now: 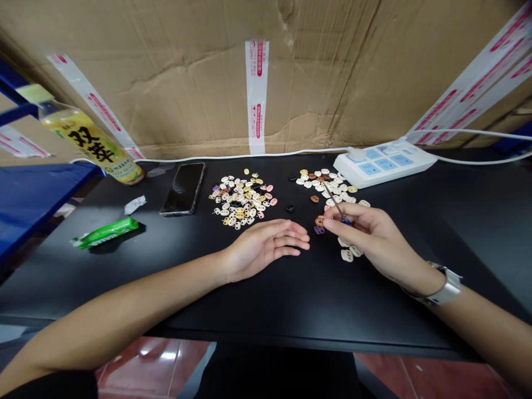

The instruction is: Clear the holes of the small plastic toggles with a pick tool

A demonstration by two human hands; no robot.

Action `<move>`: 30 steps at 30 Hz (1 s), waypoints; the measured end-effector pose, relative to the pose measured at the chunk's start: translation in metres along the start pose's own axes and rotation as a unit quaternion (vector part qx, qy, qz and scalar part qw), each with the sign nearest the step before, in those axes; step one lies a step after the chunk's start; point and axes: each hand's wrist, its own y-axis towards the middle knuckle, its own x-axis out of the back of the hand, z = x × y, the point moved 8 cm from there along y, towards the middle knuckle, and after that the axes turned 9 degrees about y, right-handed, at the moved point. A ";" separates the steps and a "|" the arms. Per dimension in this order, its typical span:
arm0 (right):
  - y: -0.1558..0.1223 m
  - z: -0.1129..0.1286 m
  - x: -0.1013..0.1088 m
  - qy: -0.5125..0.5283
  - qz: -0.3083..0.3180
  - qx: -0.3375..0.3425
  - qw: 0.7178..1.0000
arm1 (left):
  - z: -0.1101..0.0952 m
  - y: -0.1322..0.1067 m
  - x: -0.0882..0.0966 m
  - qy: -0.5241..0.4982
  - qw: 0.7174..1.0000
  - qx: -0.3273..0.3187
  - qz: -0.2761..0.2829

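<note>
A: What is the right hand holding?

B: A thin metal pin tool, pinched between thumb and fingertips, its shaft slanting up and away over the right pile of small plastic toggles. An orange-brown toggle sits right at the fingertips, touching or just beside them; I can't tell which

A: And the left hand?

B: Open, flat on the black surface, gripping nothing, fingers pointing at the right hand. The left pile lies just beyond it

A: How would those pieces handle?

B: My guess is very light, hard and smooth, so apt to skid or flick away. Best pinched by the flat faces. The tool looks stiff but slender; hold it low near the handle

A: Anything loose between?

B: A purple toggle lies between the two hands
</note>
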 end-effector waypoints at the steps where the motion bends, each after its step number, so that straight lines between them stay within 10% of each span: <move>1: 0.000 0.001 -0.001 -0.002 0.002 -0.001 1.000 | 0.000 0.000 0.000 -0.001 1.000 -0.001 0.002; 30: -0.004 -0.010 -0.003 -0.012 0.029 -0.051 0.998 | 0.001 0.000 0.000 -0.006 1.000 0.009 0.003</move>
